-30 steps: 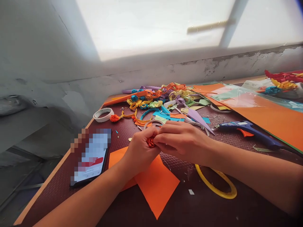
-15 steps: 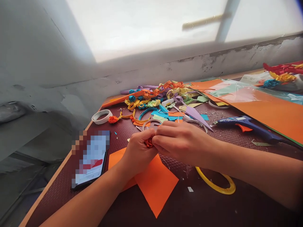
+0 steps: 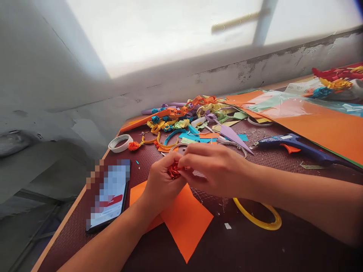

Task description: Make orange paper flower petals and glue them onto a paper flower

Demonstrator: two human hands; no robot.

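An orange-red paper flower (image 3: 174, 171) with crumpled, curled petals is enclosed in my left hand (image 3: 163, 181), whose fingers wrap round it. Only the top of the flower shows between thumb and palm. My right hand (image 3: 212, 168) is closed, its fingertips pinching at the flower's right edge. Below both hands lie orange paper squares (image 3: 187, 226), overlapping on the table, one corner pointing toward me.
A phone (image 3: 109, 196) lies at the left, near a white tape roll (image 3: 120, 143). Behind are paper scraps and paper chains (image 3: 181, 113). At right are a blue glue gun (image 3: 295, 147), a yellow ring (image 3: 258, 219) and orange sheets (image 3: 326, 128) under clear plastic.
My right fingers have shifted slightly and loosened over the flower, so more of its petals show. The left hand keeps its hold. The view has moved a little.
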